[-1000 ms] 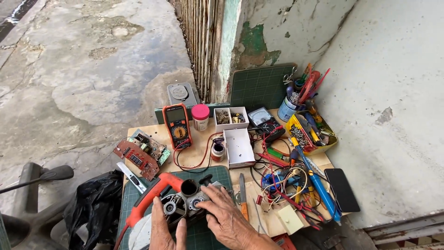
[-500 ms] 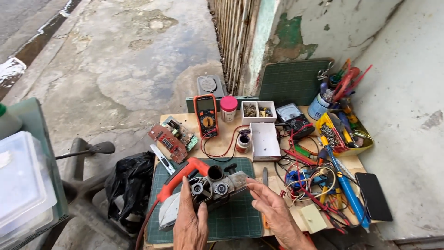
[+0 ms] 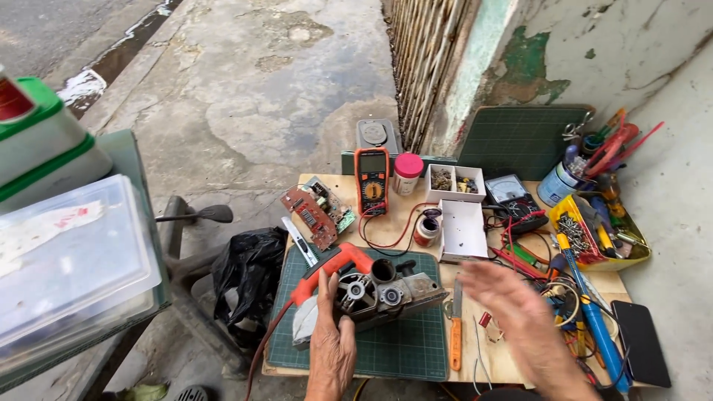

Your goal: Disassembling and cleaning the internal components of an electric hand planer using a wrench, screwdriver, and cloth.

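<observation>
My left hand (image 3: pixel 332 349) held the tool (image 3: pixel 371 293) by its near side, fingers wrapped on its grey body. My right hand (image 3: pixel 520 327) was open and held nothing. It hung in the air, blurred, to the right of the tool.

The tool lay on the green mat (image 3: pixel 401 349). Its red handle (image 3: pixel 327 271) pointed away to the left. Its side was open, so I could see the round wheels inside. I think the cover was already off, and the inside work was not done yet. I could not see the cover anywhere.

An orange knife (image 3: pixel 455 334) lay just right of the tool, at the mat's edge. Behind the tool stood an orange meter (image 3: pixel 371 180), with its red wire (image 3: pixel 397 238) looping toward the mat. Left of the meter lay a red board (image 3: pixel 308 219). Right of the meter were a white box (image 3: pixel 462 230) and a pink-lidded jar (image 3: pixel 407 174). Far to the right of the tool sat a yellow tray (image 3: pixel 639 252) full of tools.
</observation>
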